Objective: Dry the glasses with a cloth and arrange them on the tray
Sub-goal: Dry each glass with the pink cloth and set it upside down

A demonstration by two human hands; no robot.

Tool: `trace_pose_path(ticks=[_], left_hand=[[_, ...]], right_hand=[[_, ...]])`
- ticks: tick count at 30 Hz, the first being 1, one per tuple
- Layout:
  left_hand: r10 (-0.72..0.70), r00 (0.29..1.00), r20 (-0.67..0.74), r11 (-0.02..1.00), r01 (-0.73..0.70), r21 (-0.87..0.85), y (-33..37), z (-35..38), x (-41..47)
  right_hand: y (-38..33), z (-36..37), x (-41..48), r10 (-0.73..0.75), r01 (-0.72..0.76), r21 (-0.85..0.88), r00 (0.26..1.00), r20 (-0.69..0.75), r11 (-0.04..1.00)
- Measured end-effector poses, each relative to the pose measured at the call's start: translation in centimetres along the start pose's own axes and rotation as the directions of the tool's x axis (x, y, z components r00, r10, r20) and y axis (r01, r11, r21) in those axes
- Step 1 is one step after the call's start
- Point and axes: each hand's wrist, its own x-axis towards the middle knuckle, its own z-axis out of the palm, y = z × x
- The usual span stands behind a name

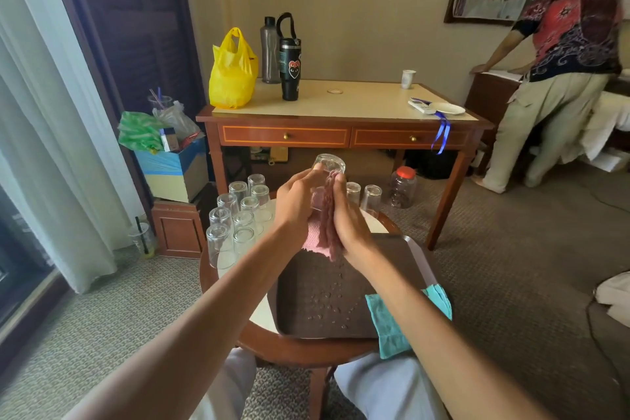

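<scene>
Both arms reach forward and meet above the tray. The left hand curls its fingers round a glass - clear, tilted, base pointing away. The right hand grips a pink cloth against the glass - droplets dot the tray.

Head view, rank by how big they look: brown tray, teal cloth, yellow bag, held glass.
1. brown tray
2. yellow bag and teal cloth look alike; the bag stands farther off, so unranked
3. held glass, partly hidden
</scene>
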Motion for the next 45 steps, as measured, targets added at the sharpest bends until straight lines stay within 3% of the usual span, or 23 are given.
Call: trace_pose_path(ticks=[4,7,10,15,17,22,26,28,35,37,40,42,45], left_hand=[[-0.022,1.0,0.007,1.0,0.022,-0.007,-0.2,-0.7,0.2],[-0.075,0.997,0.012,0.997,0.076,-0.017,-0.4,-0.4,-0.5],[-0.061,0.998,0.012,0.998,0.061,0.003,-0.1,0.3,-1.1],[0.088,0.996,-0.023,0.981,-0.083,0.174,0.3,1.5,-1.2],[0.101,0.994,-0.041,0.979,-0.092,0.182,0.4,1.5,-1.1],[0.059,0.996,-0.064,0.992,-0.052,0.115,0.6,0.1,-0.7],[0.015,0.999,-0.049,0.995,-0.01,0.1,0.1,-0.5,-1.3],[-0.033,0.999,-0.019,0.995,0.035,0.093,0.0,-0.4,-1.6],[0.062,0.998,-0.006,0.982,-0.06,0.177,1.0,0.6,-1.9],[0.085,0.995,-0.046,0.981,-0.075,0.178,1.3,0.4,-1.5],[0.058,0.996,-0.065,0.992,-0.05,0.119,1.8,-0.3,-1.1],[0.048,0.996,-0.076,0.992,-0.038,0.123,1.8,-0.8,-1.1],[0.013,0.999,-0.052,0.989,-0.005,0.148,1.3,-0.9,-1.4]], right_hand=[[1.4,-0.1,-0.9,-0.149,0.146,0.035,0.984,0.102,0.989],[0.3,-0.6,-0.5,-0.153,0.152,-0.037,0.988,-0.003,0.988],[-1.3,-1.1,0.5,-0.088,0.08,-0.057,0.981,-0.171,0.995],[-2.8,-0.7,2.0,0.134,-0.131,0.028,0.983,-0.127,0.991],[-1.9,-0.5,1.7,0.154,-0.147,0.07,0.982,-0.113,0.987],[0.3,0.0,-0.8,0.033,-0.035,0.101,0.999,0.022,0.994],[0.6,-0.1,-1.0,-0.13,0.131,0.008,0.99,-0.054,0.991],[-0.1,-0.3,-0.6,-0.145,0.145,-0.014,0.979,-0.146,0.989],[-2.9,0.1,1.0,0.118,-0.109,0.066,0.979,-0.164,0.992],[-2.4,0.5,0.1,0.137,-0.137,0.007,0.981,-0.138,0.991],[-1.0,1.1,-1.3,-0.019,0.012,-0.11,0.998,-0.056,0.994],[0.0,1.5,-1.8,-0.141,0.139,-0.1,0.99,-0.009,0.985],[0.4,1.9,-1.8,-0.256,0.249,-0.119,0.966,-0.047,0.961]])
